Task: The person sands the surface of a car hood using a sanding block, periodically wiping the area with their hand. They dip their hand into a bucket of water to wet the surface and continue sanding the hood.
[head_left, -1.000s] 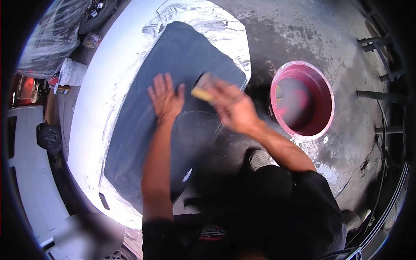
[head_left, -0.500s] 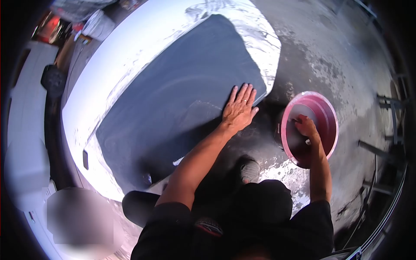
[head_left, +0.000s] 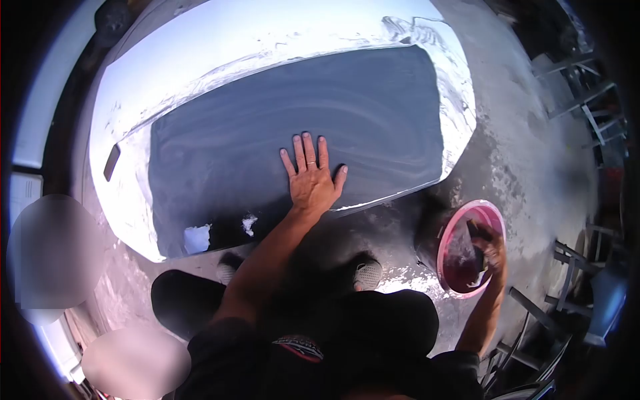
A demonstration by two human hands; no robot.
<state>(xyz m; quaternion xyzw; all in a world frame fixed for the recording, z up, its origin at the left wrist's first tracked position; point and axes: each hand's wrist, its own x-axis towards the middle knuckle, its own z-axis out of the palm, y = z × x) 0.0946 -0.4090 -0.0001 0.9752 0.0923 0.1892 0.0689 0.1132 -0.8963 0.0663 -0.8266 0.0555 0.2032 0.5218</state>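
Observation:
My left hand [head_left: 312,180] lies flat, fingers spread, on the dark grey middle of a large panel [head_left: 380,100] with white, streaked borders. A ring shows on one finger. Over the pink tub [head_left: 501,212] at the right, my right hand [head_left: 492,250] is curled, its fingers smeared by motion. Something dark shows at those fingers, but its kind cannot be made out. Cloudy water [head_left: 460,250] is in the tub below that hand. White patches [head_left: 197,239] show on the grey surface near the panel's lower edge.
My shoe [head_left: 367,275] is on the wet concrete floor [head_left: 400,233] between panel and tub. Metal frames [head_left: 587,100] stand along the right side. A dark slot [head_left: 112,162] is in the panel's left border. Blurred round shapes [head_left: 57,253] fill the lower left.
My view has turned, so the panel looks more level. My left hand has moved left across the grey surface, away from its right edge. My right hand has lifted from the water towards the tub's rim.

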